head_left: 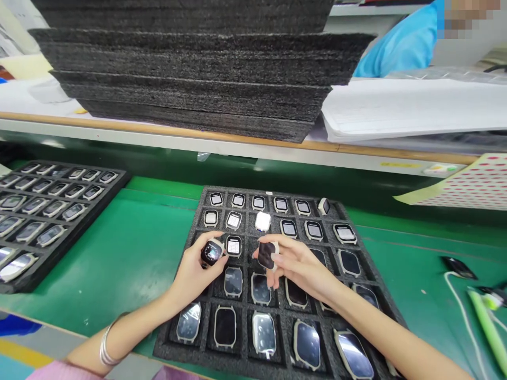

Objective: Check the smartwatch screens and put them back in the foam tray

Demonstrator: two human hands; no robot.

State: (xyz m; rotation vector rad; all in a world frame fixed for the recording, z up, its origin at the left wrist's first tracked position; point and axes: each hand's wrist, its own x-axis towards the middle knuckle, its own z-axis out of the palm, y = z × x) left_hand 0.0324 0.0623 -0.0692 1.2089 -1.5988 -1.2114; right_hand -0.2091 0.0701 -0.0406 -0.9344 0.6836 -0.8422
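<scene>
My left hand grips a smartwatch case by its edges, its dark face lit with small markings. In my right hand is a second watch case with a dark screen, pinched between thumb and fingers. Both hands are over a black foam tray whose square pockets hold several strapless watch cases. Some in the far rows show lit white screens, such as the watch case between my hands. The nearer ones, like the watch case in the front row, have dark screens.
Another foam tray of watch cases lies at the left. Stacked black foam sheets stand on the shelf behind. A black device with a white cable and a green tool are at right. Someone's blue sleeve shows beyond.
</scene>
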